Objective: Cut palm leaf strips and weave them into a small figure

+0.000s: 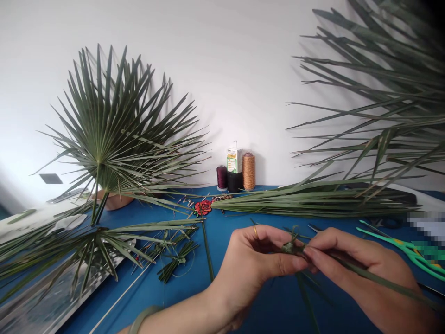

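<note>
Above the blue tabletop (239, 229), both my hands meet at a small knotted piece of green palm leaf (292, 247). My left hand (253, 262), with a ring on one finger and a band at the wrist, pinches the knot between thumb and fingers. My right hand (361, 273) is closed on the leaf strip at the knot's right side, thumb against index finger. A long strip (378, 277) trails across my right hand, and other strips hang below the knot. Small bundles of cut and tied leaf pieces (177, 260) lie to the left.
Palm fans (100, 153) stand at left; more fronds (392, 106) spread at upper right. A leaf bundle (295, 202) lies behind my hands. Thread spools (249, 171), a box (234, 160) and a red rose patch (202, 208) are farther back. Green-handled scissors (399, 244) lie right, a metal-edged tray (86, 301) left.
</note>
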`<state>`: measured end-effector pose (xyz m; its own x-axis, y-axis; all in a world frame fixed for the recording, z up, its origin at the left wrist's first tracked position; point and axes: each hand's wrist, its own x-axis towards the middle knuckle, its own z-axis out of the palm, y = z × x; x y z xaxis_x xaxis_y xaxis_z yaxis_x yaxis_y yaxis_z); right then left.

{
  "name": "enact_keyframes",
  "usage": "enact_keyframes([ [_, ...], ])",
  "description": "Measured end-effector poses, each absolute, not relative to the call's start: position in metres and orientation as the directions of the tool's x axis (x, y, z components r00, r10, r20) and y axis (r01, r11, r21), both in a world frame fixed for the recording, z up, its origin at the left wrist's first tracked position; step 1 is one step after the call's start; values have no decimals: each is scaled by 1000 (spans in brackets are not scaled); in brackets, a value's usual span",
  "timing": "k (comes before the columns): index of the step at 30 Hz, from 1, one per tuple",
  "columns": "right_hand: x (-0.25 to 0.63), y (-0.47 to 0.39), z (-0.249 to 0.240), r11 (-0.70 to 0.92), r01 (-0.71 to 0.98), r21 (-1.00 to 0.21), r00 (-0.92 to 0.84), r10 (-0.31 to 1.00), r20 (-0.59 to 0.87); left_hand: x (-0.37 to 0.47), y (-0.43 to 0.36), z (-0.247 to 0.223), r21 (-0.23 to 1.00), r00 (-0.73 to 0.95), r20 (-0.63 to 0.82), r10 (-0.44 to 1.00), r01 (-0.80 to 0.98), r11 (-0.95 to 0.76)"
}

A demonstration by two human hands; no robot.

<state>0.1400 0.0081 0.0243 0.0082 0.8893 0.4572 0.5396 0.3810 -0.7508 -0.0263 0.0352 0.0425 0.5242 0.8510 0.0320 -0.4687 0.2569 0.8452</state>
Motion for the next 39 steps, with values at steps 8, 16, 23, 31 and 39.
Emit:
enact_keyframes([
  [8, 138, 13, 27, 407, 567, -716, 2, 868, 496, -26, 38, 39, 862, 406, 24, 914, -471, 186],
  [16, 139, 14, 28, 374, 402, -836, 10, 911, 412, -24, 35, 36, 822, 402, 101, 910, -550, 152],
  [23, 147, 18, 19, 452, 505, -735, -127, 881, 455, -28, 37, 38, 883, 460, 142, 876, -460, 98],
  [31, 141, 9, 24, 564, 592, -576, -227, 802, 552, -38, 39, 35, 676, 364, 722, 588, -192, -711],
  [39, 149, -4, 17, 759, 636, -141, -349, 445, 825, -49, 33, 40, 288, 454, 847, 275, 43, -957],
])
